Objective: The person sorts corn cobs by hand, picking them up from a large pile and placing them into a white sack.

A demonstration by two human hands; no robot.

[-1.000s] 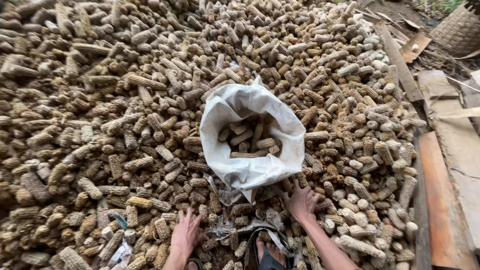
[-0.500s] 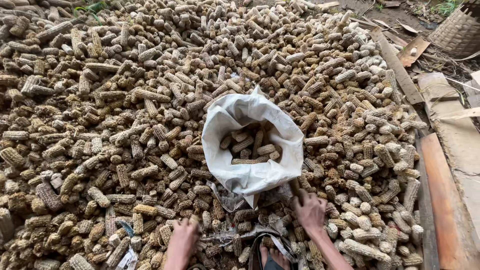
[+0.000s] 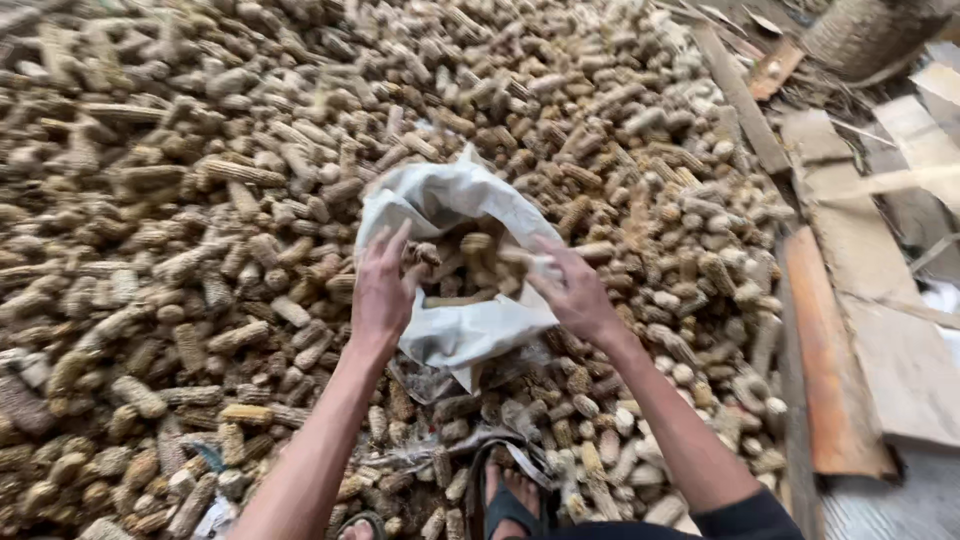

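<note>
As both hands hovered over the open white sack (image 3: 470,335), the left hand (image 3: 383,290) and right hand (image 3: 578,292) were spread, fingers loose, cobs (image 3: 478,262) (blurred) between them; whether either gripped one could not be told.

A farmyard drying or storage spot, by the look of it: a huge heap of dried corn cobs (image 3: 200,200) covers the ground (sandalled feet among them), edged by rough wooden planks (image 3: 840,350) and a woven basket (image 3: 860,35).

Sack (image 3: 455,330) on cob heap (image 3: 180,230); boards (image 3: 850,350) right.
</note>
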